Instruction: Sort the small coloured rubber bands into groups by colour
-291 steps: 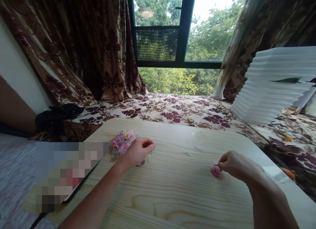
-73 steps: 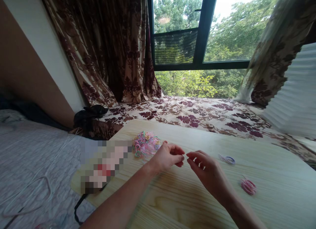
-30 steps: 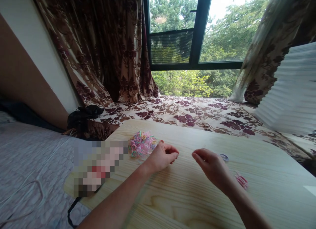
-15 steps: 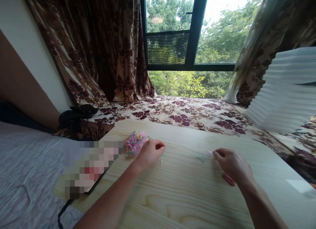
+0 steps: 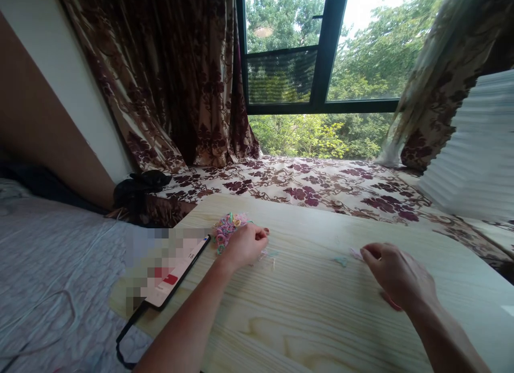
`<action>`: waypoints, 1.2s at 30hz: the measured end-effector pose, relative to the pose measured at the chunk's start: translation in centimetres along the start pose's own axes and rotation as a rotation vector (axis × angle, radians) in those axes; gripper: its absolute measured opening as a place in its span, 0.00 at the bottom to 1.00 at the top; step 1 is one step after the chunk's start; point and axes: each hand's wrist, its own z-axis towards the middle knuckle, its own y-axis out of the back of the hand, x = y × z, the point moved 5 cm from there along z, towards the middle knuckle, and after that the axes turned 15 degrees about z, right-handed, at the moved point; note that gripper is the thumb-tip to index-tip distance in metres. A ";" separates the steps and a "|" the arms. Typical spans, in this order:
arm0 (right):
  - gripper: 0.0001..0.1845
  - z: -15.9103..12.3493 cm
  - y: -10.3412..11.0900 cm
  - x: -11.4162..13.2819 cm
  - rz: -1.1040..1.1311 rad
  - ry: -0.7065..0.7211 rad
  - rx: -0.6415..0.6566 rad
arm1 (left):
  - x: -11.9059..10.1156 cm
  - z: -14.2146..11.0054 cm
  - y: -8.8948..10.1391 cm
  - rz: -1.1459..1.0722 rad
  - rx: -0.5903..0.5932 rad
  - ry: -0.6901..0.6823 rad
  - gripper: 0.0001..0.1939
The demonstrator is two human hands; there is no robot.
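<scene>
My left hand (image 5: 248, 245) is at the right edge of a pile of small coloured hair ties (image 5: 225, 231), thumb and forefinger pinched together; whatever lies between them is too small to make out. Below its fingertips, a few loose pale and teal hair ties (image 5: 273, 253) rest on the table. Over on the right, my right hand (image 5: 397, 274) is closed in a pinch at a pale pink hair tie (image 5: 355, 253). Just left of that lies a teal hair tie (image 5: 340, 261). A red ring-like band (image 5: 391, 301) shows partly under my right hand.
The light wooden table (image 5: 289, 319) carries a phone (image 5: 176, 276) with a black cable or strap (image 5: 120, 346) on its left side. Behind is a flower-patterned window seat (image 5: 305, 185). A white pleated sheet (image 5: 477, 153) stands at the right.
The view has swung slightly left, so everything appears farther right. My left hand has shifted a little leftward from the loose hair ties, showing more of them. My right hand keeps its pinch.
</scene>
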 end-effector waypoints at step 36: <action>0.15 -4.4 -5.8 8.8 0.586 0.364 0.257 | -4.0 -1.5 -1.9 -0.312 0.121 -0.204 0.04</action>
